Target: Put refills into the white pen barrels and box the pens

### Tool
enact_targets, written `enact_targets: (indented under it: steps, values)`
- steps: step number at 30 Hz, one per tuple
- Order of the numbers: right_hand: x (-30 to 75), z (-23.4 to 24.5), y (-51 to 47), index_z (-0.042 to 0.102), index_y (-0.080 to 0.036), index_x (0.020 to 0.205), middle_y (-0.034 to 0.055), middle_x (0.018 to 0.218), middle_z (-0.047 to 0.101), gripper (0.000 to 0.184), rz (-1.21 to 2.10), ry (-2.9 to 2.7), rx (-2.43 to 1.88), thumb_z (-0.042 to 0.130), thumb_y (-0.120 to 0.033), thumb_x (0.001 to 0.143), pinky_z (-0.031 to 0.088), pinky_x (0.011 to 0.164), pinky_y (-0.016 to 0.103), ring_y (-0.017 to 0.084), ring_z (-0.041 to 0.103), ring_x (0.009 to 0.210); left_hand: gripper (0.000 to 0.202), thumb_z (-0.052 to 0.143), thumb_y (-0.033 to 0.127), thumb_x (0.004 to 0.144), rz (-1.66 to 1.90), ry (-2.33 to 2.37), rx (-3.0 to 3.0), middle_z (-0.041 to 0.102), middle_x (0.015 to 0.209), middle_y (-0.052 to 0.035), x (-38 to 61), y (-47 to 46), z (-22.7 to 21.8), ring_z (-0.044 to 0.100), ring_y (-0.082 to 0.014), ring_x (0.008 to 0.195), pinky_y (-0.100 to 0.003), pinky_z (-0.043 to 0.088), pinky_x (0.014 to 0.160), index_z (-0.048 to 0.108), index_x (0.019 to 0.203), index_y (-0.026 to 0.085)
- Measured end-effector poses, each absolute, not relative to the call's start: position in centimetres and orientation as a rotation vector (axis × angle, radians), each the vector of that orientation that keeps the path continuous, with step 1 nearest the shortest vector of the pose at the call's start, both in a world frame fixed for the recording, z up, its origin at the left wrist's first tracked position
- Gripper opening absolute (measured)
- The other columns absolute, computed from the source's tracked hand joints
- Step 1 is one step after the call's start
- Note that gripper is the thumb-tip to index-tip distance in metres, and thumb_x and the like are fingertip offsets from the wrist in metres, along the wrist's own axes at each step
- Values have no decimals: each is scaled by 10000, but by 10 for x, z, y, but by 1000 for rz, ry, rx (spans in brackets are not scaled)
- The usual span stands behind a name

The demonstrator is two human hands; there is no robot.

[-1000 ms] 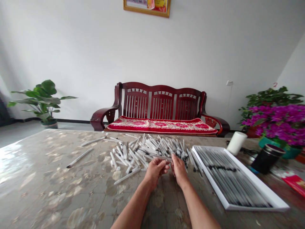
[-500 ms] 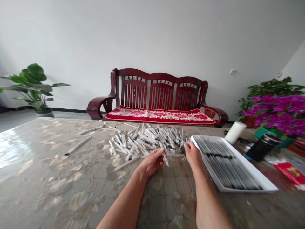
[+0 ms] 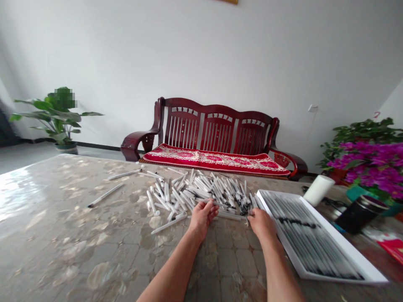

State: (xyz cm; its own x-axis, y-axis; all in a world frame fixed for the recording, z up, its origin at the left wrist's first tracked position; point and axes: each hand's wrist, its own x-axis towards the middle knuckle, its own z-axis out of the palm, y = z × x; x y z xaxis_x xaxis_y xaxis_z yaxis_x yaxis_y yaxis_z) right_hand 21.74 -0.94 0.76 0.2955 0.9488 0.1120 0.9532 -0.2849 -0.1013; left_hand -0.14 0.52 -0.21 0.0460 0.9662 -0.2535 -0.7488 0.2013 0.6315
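A loose heap of clear and white pen parts (image 3: 181, 195) lies on the table, with small black pieces (image 3: 244, 206) at its right end. My left hand (image 3: 201, 218) is at the near edge of the heap, its thumb and fingers pinched on a slim translucent pen (image 3: 217, 203) that points to the right. My right hand (image 3: 262, 223) is closed beside the black pieces, between the heap and the white box; what its fingertips grip is too small to name. Rows of pens with black ends fill the white box (image 3: 296, 266) on the right.
Two pens (image 3: 105, 195) lie apart on the left of the patterned table (image 3: 78, 243). Beyond the box are a white roll (image 3: 318, 190), a black cup (image 3: 360, 214), a red packet (image 3: 392, 247) and purple flowers (image 3: 371, 165). A wooden bench (image 3: 210, 130) stands behind the table.
The pen in my left hand has turned from pointing down toward me to lying nearly level. My right hand stays by the black pieces. The view has shifted slightly.
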Motion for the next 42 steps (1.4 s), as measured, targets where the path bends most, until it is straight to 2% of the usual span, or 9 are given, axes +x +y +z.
enact_targets:
  steps: [7,13,18,21,23,27,31,35,42]
  values:
    - [221,3,-6,693,-204,936,94,985,747,205,-72,-1811,-2370,493,-241,907,408,692,271,228,688,968,184,791,191,747,1374,748,349,682,677,-17,2,7,-2,692,-122,607,-210,572,555,613,759,146]
    - [222,6,-10,701,-222,968,80,1012,749,296,-32,-1827,-2394,466,-103,831,420,712,266,216,689,991,199,784,203,755,1362,773,354,671,661,-16,2,7,-1,688,-126,597,-217,570,554,594,728,151]
    - [216,8,-13,673,-223,1003,96,1057,735,267,-51,-1760,-2472,443,-169,877,440,688,299,250,697,973,194,783,210,757,1360,784,371,665,653,-11,3,6,-2,689,-128,604,-214,567,550,599,737,152]
    - [217,6,-9,675,-203,934,118,1011,730,226,-31,-1691,-2417,454,-200,888,460,718,309,254,696,969,181,767,203,774,1362,784,372,661,646,-9,3,6,-2,685,-124,597,-212,566,544,597,738,152]
    - [217,4,-4,675,-199,862,120,940,730,225,110,-1570,-2276,452,-216,885,478,711,310,247,700,919,181,765,204,776,1362,783,371,666,653,-14,3,6,-2,684,-121,595,-212,568,547,597,736,151]
    - [197,1,3,666,-203,846,61,770,711,179,731,-1161,-1672,566,-344,800,523,592,300,217,686,696,190,774,206,769,1358,772,359,674,661,-22,4,6,-1,692,-125,611,-208,570,557,597,729,150]
    - [162,1,-1,675,-189,850,20,706,709,406,1127,-914,-1225,803,-449,565,545,564,288,191,669,631,198,781,204,760,1378,747,349,673,654,-21,4,5,-1,692,-125,614,-216,577,588,599,705,149]
    - [141,2,-7,687,-176,876,15,709,726,514,1209,-846,-1117,859,-492,508,547,568,277,187,679,641,207,801,224,737,1394,727,353,682,665,-27,5,5,-4,688,-125,616,-220,577,606,615,698,144]
    - [139,-3,-8,712,-186,920,32,796,754,480,1122,-867,-1151,810,-521,591,507,526,257,207,693,695,233,829,248,699,1438,716,342,683,654,-25,5,7,-8,689,-129,630,-223,577,632,621,675,145]
